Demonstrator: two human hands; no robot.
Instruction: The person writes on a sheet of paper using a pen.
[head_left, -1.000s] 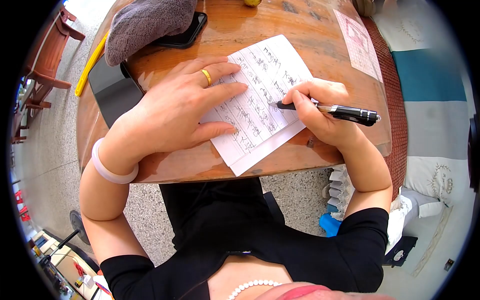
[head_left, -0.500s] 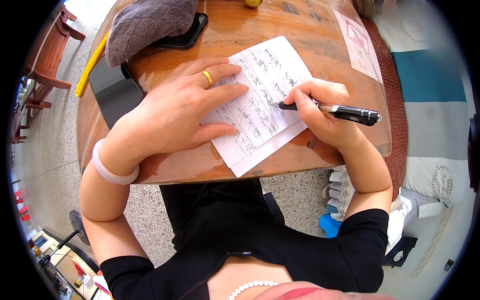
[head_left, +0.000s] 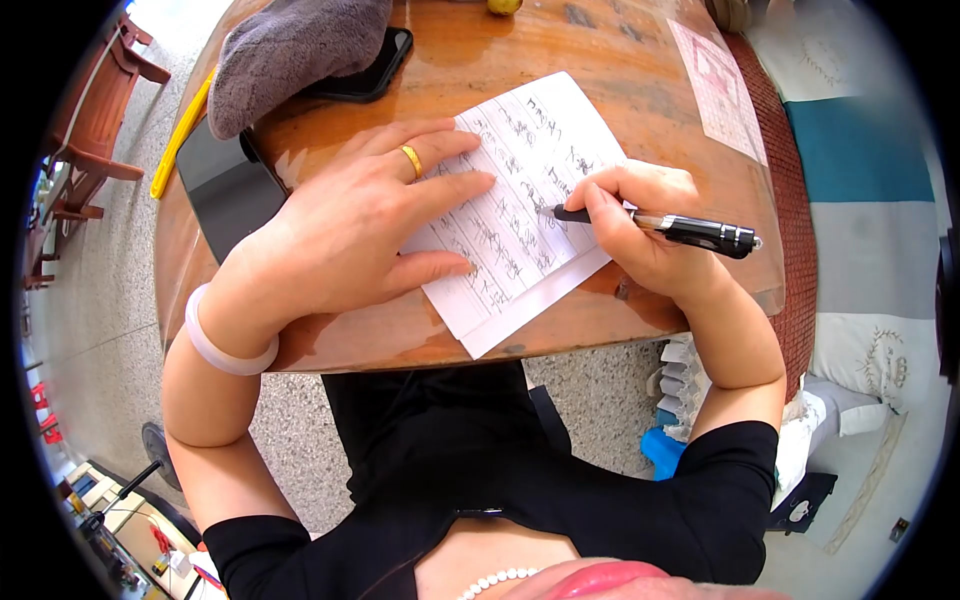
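I watch through one head-worn camera, pitched steeply down from close above the table [head_left: 450,60]. Its wide, bowed view sets the paper [head_left: 515,225], left hand [head_left: 355,225] and right hand [head_left: 645,225] above centre, the wearer's black top [head_left: 440,480] below, corners blacked out.

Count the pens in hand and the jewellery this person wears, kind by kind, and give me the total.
Slim black pen with a clear barrel section, in the right hand: 1
Gold-coloured band ring, on the left hand: 1
Pale, smooth, round bangle: 1
Necklace of round white beads: 1
Total: 4
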